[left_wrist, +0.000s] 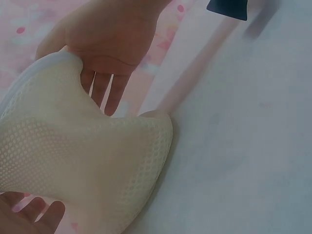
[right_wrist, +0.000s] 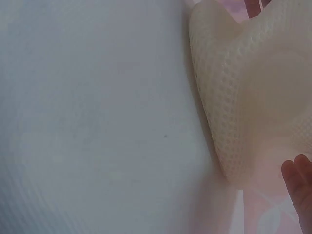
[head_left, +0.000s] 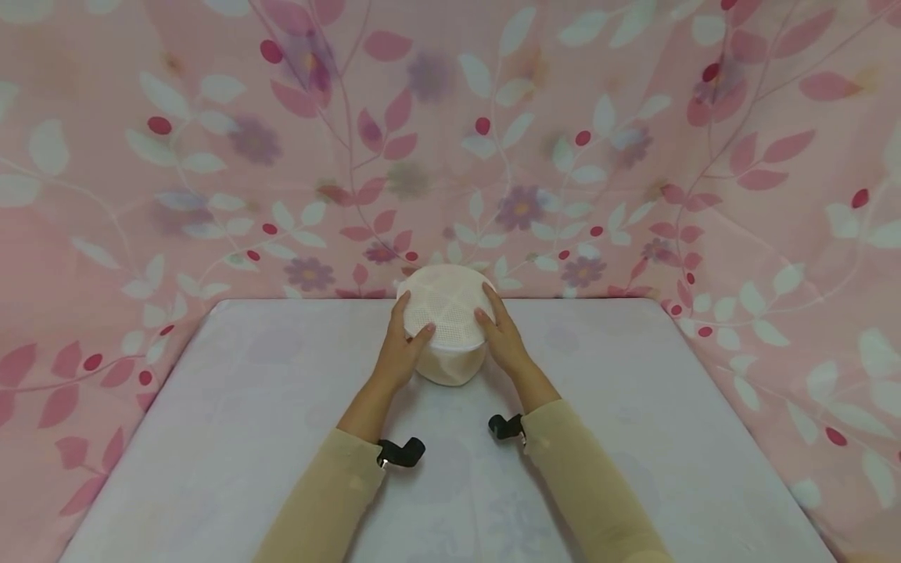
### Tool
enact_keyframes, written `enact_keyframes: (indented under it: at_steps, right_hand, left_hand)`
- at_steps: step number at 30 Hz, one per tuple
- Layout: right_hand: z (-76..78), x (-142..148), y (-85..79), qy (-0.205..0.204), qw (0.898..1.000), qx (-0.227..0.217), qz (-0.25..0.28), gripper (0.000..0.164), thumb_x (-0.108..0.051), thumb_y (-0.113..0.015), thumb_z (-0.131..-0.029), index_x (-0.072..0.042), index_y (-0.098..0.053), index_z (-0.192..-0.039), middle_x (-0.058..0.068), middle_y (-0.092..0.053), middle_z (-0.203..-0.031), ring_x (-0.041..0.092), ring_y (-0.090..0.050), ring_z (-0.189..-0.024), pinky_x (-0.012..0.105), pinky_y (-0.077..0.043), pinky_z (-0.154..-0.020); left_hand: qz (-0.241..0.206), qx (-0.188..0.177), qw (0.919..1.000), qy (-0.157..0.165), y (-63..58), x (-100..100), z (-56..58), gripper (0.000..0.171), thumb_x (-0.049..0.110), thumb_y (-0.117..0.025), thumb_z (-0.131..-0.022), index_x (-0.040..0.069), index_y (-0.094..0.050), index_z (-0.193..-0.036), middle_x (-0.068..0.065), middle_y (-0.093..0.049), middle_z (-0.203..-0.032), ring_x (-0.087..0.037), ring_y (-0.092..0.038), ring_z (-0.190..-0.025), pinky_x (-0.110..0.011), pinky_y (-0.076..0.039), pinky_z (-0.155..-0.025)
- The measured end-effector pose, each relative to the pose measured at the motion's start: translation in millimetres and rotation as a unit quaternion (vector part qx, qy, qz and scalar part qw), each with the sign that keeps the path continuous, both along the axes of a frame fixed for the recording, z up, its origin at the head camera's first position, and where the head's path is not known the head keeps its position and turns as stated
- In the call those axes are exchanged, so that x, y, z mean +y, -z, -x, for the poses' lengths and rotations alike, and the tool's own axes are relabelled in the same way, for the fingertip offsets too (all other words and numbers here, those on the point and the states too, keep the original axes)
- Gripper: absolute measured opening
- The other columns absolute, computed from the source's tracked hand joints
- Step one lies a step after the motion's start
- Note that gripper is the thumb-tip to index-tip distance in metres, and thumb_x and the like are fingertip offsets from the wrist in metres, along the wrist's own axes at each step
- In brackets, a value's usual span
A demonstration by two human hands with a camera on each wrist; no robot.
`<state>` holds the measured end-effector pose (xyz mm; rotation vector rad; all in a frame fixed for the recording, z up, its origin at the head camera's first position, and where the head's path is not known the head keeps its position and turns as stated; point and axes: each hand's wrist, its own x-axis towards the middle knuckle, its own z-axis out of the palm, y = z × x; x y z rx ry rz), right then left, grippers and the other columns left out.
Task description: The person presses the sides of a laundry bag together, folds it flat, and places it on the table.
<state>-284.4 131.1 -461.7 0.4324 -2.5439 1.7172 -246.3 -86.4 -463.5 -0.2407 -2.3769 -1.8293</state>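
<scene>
Head view: floral cloth [head_left: 436, 176] hangs behind mesh bag [head_left: 448, 306] and pale table [head_left: 591, 375]

Place: draped off; whether home or studio, cannot tell
Curtain [head_left: 443, 156]: pink, leaf-and-flower print, on three sides
Worktop [head_left: 598, 360]: pale cover, back edge against it

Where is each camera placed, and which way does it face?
Head: worn on the head, facing forward and down at the cream mesh pouch and white table; left hand, right hand and tan sleeves show.
Left wrist: on that wrist, facing the pouch, table at right; left fingers lower left, right hand at top.
Right wrist: on that wrist, facing the pouch, table at left; right fingers lower right, left fingers at top.
Both wrist views share pouch, table and both hands.
</scene>
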Motion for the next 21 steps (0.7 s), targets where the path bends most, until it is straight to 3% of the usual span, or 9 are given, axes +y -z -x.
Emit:
enact_keyframes:
  at_steps: [5, 13, 21]
  right_hand:
    - [-1.9, -5.0, 1.8, 0.003, 1.000, 0.001, 0.031, 0.062, -0.045, -0.044, -0.105, -0.031, -0.020, -0.160, 0.005, -0.016, -0.167, 0.031, -0.015, -0.152, 0.055, -0.013, -0.120]
    - [-8.3, -9.4, 1.1, -0.020, 0.997, -0.017, 0.078, 0.065, -0.038, -0.046, -0.107, -0.026, -0.014, -0.162, 0.007, -0.009, -0.167, 0.030, -0.011, -0.153, 0.051, -0.012, -0.121]
    - [-34.8, -10.6, -33.2, -0.022, 0.997, -0.017, 0.070, 0.067, -0.024, -0.050, -0.106, -0.012, -0.014, -0.161, 0.016, -0.011, -0.166, 0.035, -0.014, -0.152, 0.053, -0.017, -0.120]
  left_hand:
    - [-0.013, 0.002, 0.9999, 0.002, -0.3, 2.1, -1.0, 0.084, 0.038, -0.062, -0.099, 0.024, -0.007, -0.161, -0.012, -0.012, -0.166, -0.033, -0.019, -0.150, -0.053, -0.021, -0.118]
    - [-0.012, 0.001, 0.9998, -0.017, 1.2, 2.9, -7.0, 0.083, 0.034, -0.065, -0.097, 0.027, -0.012, -0.160, -0.011, -0.017, -0.165, -0.031, -0.022, -0.149, -0.054, -0.020, -0.119]
    - [-0.011, -0.003, 0.9998, -0.018, -2.4, 1.3, -15.4, 0.082, 0.031, -0.067, -0.096, 0.033, -0.014, -0.159, -0.007, -0.019, -0.165, -0.030, -0.026, -0.148, -0.053, -0.025, -0.117]
